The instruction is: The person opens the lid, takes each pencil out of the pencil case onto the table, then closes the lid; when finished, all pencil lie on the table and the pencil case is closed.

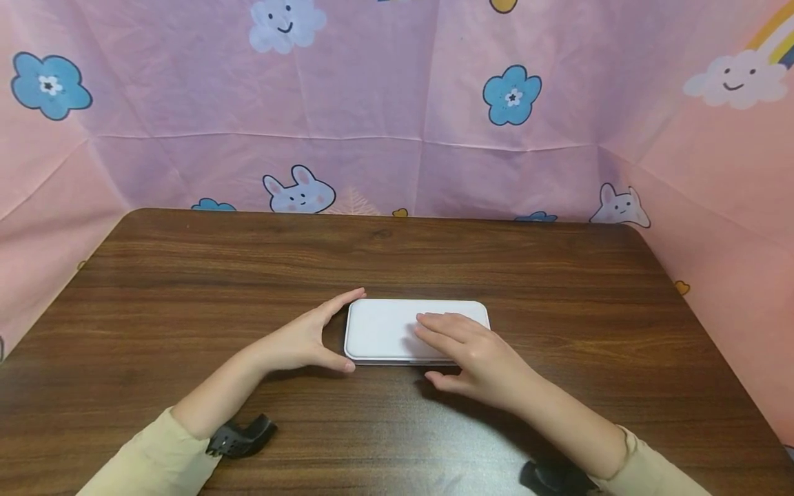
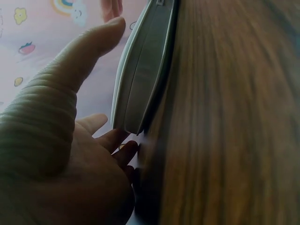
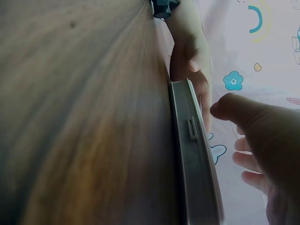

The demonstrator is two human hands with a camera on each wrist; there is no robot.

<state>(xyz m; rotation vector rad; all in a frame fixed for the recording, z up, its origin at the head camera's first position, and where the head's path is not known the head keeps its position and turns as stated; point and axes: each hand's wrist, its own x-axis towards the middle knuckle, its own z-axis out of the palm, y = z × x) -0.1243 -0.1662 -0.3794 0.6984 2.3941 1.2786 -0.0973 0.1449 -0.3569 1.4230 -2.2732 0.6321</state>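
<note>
A flat white case (image 1: 384,331) with rounded corners lies on the wooden table. In the right wrist view a small catch (image 3: 192,128) shows on its near side. My left hand (image 1: 296,342) is at the case's left end, thumb by the near corner and fingers by the far one. The left wrist view shows that thumb (image 2: 101,40) stretched out beside the case. Over the right part of the lid is my right hand (image 1: 480,355), its fingers extended and its thumb off the near edge. Whether its fingertips touch the lid I cannot tell.
The brown wooden table (image 1: 248,255) has rounded far corners. A pink and purple cloth (image 1: 372,89) with cartoon prints hangs behind it and at both sides. Black straps (image 1: 242,437) sit at the wrists, by the beige sleeves (image 1: 158,455).
</note>
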